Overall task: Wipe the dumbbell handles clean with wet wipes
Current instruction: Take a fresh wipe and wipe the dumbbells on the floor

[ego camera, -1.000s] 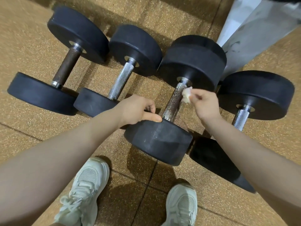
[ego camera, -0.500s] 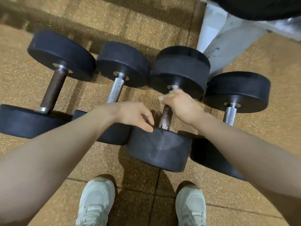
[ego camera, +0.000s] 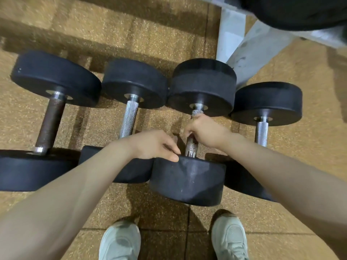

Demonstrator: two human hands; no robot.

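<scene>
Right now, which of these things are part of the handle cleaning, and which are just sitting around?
Part of the job:
right hand gripping the third dumbbell's handle
left hand resting on its near weight
three other dumbbell handles; wipe not visible

Just there:
white shoes
grey rack frame

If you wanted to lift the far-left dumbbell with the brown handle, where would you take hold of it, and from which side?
Probably at the middle of the brown handle, coming down from above. The far-left dumbbell lies on the floor with its handle bare between two wide black end weights, which are too broad to wrap a hand round. The next dumbbell lies close on one side, so the top is the freest approach.
</scene>
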